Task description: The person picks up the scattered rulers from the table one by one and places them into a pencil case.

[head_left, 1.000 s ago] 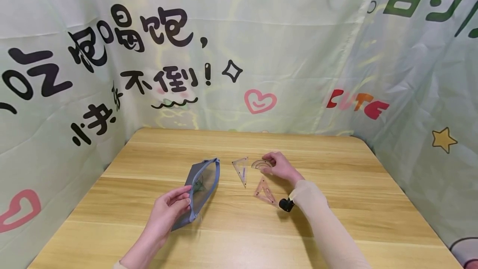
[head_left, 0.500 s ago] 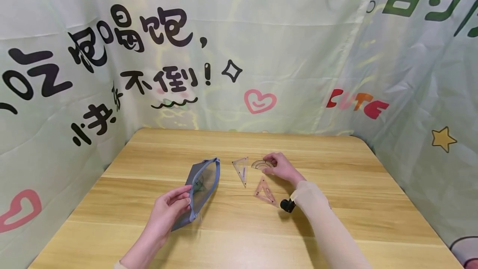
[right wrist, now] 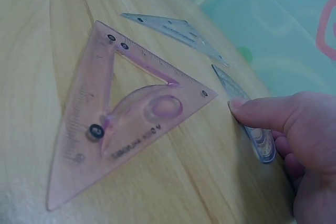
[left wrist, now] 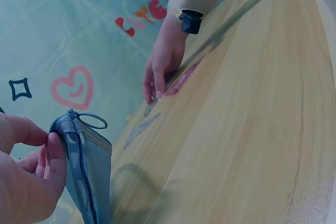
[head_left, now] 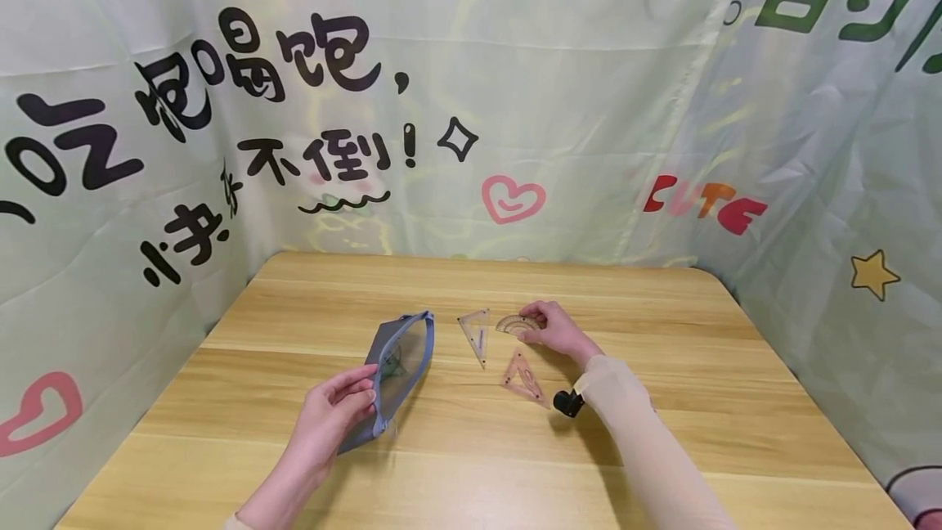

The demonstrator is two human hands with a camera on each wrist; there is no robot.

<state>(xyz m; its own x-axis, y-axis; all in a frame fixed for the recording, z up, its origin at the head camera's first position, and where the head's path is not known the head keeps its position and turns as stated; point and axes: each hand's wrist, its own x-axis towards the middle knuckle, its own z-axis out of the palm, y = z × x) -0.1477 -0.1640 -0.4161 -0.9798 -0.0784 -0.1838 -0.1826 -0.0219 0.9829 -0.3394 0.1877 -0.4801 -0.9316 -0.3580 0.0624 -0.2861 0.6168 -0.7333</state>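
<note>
Right fingers (head_left: 533,307) pinched a clear plastic semicircular protractor (right wrist: 262,140), left fingers (head_left: 355,374) a blue-grey fabric pouch (head_left: 406,376).
The protractor's thin edge risked slipping free.

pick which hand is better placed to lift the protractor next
Probably the right hand: it pinches the protractor. The left hand is farther off and busy holding the blue pouch.

One set sq (right wrist: 131,120) is pink, pouch (head_left: 406,370) blue & grey, table (head_left: 471,456) lt-brown wood-grain, cloth (head_left: 581,129) pale-green, multicol-printed.
</note>
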